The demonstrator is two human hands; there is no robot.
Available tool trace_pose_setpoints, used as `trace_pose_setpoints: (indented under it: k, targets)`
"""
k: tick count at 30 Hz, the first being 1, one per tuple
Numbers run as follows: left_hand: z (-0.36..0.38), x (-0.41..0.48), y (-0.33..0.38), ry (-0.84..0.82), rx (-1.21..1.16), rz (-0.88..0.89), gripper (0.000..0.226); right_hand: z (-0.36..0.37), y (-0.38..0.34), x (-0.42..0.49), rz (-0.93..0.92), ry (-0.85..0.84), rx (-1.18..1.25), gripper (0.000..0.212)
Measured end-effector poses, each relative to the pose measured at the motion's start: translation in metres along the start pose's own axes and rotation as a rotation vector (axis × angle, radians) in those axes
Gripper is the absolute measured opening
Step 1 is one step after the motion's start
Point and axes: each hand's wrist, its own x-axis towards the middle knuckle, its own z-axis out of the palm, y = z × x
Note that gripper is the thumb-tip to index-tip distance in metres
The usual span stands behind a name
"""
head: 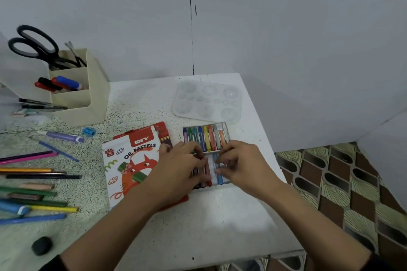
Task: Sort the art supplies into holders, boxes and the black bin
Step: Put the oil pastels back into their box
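Seating oil pastels back into the pastel tray (226, 138) is the step in hand, as I am reading it; the tray is lying on the white counter (198, 222), and both hands are working over its near half; the left hand (182, 167) is lying with fingers stretched across the lower row (220, 179), pressing on the sticks and curling round nothing that is showing; the right hand (244, 165) is coming in from the tray's right side, its grip closing in a pinch on a white pastel (211, 168) mid-row, though fingertips are partly hiding the contact; the upper row (206, 138), on the tray's far half, is sitting full and uncovered; every stick's long axis is running near-to-far across the tray, parallel to its neighbours, with the upper row's tips pointing away from the person; which way the white pastel's tip is pointing I cannot tell; judging ahead, the next move is calling for pressing that stick flat into its slot, then sliding the tray into the printed box sleeve (132, 160) lying just left of the tray; the clear palette (207, 101) is lying just beyond the tray; the beige holder (77, 99) and loose coloured pencils (33, 171) are waiting well left of the tray, not yet sorted.
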Motion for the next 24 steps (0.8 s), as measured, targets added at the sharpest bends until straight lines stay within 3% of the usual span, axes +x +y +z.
trace_pose_setpoints:
  k: [8,12,18,24]
  targets:
    - [-0.001,0.001,-0.002,0.034,-0.011,0.028,0.040,-0.007,-0.015,0.008,0.088,-0.063,-0.042,0.019]
    - [-0.009,-0.014,-0.011,0.145,-0.142,0.024,0.034,-0.001,-0.030,0.011,0.066,0.028,-0.027,0.020]
    - [-0.033,-0.069,-0.062,0.333,-0.172,-0.158,0.021,0.027,-0.079,0.029,-0.033,0.121,0.195,0.007]
    - [-0.045,-0.142,-0.144,0.405,-0.205,-0.298,0.008,0.071,-0.141,0.049,-0.124,0.031,0.226,0.011]
